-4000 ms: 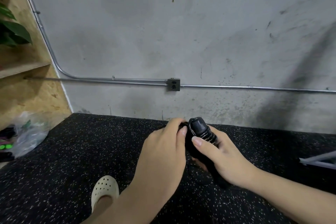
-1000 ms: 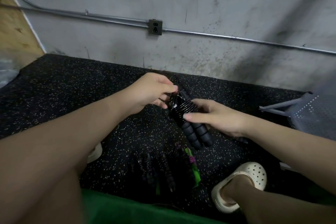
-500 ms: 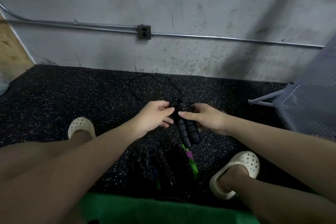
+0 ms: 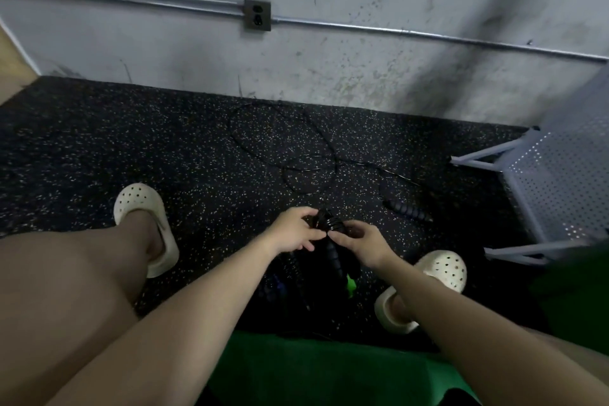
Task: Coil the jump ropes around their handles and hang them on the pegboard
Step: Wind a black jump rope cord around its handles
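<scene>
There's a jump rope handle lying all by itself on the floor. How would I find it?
Start at the white pegboard stand on the right. Just left of its legs, on the speckled black floor, lies a ridged dark handle. No hand touches it, and its thin rope loops away toward the wall.

Loose rope (image 4: 296,155) on floor (image 4: 131,142), pegboard (image 4: 560,181) rightward

I am reaching both bare forearms forward and down between my knees. My left hand (image 4: 293,232) is curling its fingers around the coiled jump rope (image 4: 328,227), and my right hand (image 4: 361,242) is pinching it from the other side, fingertips nearly meeting.
</scene>
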Demonstrator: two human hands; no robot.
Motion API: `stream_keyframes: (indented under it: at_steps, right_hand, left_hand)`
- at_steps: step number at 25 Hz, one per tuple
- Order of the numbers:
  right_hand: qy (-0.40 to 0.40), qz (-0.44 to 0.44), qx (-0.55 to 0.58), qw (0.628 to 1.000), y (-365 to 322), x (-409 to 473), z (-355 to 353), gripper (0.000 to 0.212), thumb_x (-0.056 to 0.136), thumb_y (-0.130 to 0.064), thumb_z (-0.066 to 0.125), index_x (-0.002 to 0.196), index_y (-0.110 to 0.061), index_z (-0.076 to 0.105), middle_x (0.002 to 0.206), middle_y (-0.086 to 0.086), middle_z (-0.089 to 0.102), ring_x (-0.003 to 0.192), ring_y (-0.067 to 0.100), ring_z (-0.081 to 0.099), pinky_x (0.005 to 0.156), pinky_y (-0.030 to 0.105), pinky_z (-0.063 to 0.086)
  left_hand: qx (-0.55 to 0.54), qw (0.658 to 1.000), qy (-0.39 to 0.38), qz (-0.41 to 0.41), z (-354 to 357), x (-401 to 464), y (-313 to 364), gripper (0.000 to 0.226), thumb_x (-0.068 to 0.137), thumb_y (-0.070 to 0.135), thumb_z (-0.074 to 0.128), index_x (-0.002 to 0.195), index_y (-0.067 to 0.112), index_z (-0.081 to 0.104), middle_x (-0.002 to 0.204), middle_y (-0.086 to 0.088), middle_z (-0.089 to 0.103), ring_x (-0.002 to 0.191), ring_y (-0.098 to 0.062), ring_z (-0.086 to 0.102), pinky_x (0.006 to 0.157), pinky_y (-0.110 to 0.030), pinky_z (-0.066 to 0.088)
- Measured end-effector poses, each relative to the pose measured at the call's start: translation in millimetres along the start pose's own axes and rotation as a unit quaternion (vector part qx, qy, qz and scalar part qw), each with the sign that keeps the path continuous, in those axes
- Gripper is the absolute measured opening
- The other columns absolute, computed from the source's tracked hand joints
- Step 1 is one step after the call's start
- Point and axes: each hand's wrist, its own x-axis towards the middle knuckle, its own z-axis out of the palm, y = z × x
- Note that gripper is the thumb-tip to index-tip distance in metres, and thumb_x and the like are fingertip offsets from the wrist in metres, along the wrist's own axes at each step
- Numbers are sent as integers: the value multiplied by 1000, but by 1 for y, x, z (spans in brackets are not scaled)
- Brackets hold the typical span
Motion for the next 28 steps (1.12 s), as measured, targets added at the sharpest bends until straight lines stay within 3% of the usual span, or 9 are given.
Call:
stream_keyframes:
  at_steps: [2, 5, 8, 14, 18, 21, 23, 25, 28]
  right_hand:
    - [0, -6, -3, 1000, 22, -1, 14, 45, 80, -33, 86, 117, -10, 72, 102, 5, 77, 95, 24, 74, 89, 40, 60]
    - [0, -22, -51, 998, 39, -1, 37, 51, 80, -35, 87, 124, -15, 70, 91, -9, 73, 80, 5, 67, 86, 31, 56]
    - [-20, -35, -114, 993, 49, 4, 52, 67, 78, -44, 86, 133, -12, 65, 118, -2, 73, 106, 6, 66, 97, 22, 50]
    - [-17, -56, -119, 991, 54, 19, 57, 65, 83, -45, 80, 137, -12, 63, 128, -2, 67, 118, 5, 61, 106, 23, 46]
    - [-25, -65, -170, 983, 64, 27, 54, 73, 80, -62, 76, 138, -20, 63, 134, 2, 62, 126, 14, 55, 110, 35, 45]
    - [-23, -77, -163, 983, 67, 24, 52, 84, 72, -79, 68, 136, -25, 61, 127, -2, 65, 119, 13, 59, 102, 29, 48]
    - [-1, -84, -135, 987, 55, 29, 43, 88, 67, -89, 61, 130, -27, 60, 117, -8, 67, 107, 7, 63, 95, 26, 51]
    - [44, -84, -112, 989, 40, 47, 16, 69, 77, -78, 65, 121, -25, 61, 96, -8, 69, 86, 7, 66, 79, 24, 54]
    - [106, -67, -121, 985, 31, 82, -48, 42, 92, -52, 69, 118, -20, 63, 90, -9, 64, 79, 9, 63, 68, 21, 48]
  left_hand:
    - [32, 999, 4, 10, 7, 6, -25, 65, 87, 20, 82, 145, 19, 53, 90, 1, 69, 66, -11, 68, 60, -21, 50]
    - [47, 999, 12, 11, 4, 13, -58, 61, 80, 22, 88, 135, 20, 62, 89, 5, 70, 75, -9, 67, 80, -29, 57]
    - [31, 999, 7, -2, 1, 12, -84, 56, 79, 21, 89, 129, 24, 65, 92, 5, 73, 85, -11, 71, 90, -36, 59]
    - [32, 999, 31, -19, -5, 22, -94, 58, 78, 37, 89, 130, 34, 63, 106, 8, 64, 98, -6, 64, 80, -22, 49]
    - [47, 998, 29, -11, -4, 23, -96, 47, 76, 35, 90, 117, 34, 67, 102, 9, 65, 88, -5, 63, 71, -16, 45]
    - [124, 991, 45, -10, -6, 23, -87, 48, 77, 42, 86, 119, 34, 65, 104, 15, 63, 88, -3, 61, 74, -19, 47]
    - [161, 977, 137, 14, -6, 29, -67, 35, 83, 45, 78, 114, 37, 63, 104, 20, 61, 94, -1, 59, 81, -24, 50]
    - [152, 970, 184, 49, 1, 49, -37, 28, 87, 43, 73, 112, 35, 62, 104, 20, 59, 97, -3, 58, 86, -29, 51]
    - [167, 976, 114, 81, 32, 99, 6, 26, 91, 42, 69, 114, 31, 61, 108, 20, 55, 102, -6, 58, 90, -29, 50]
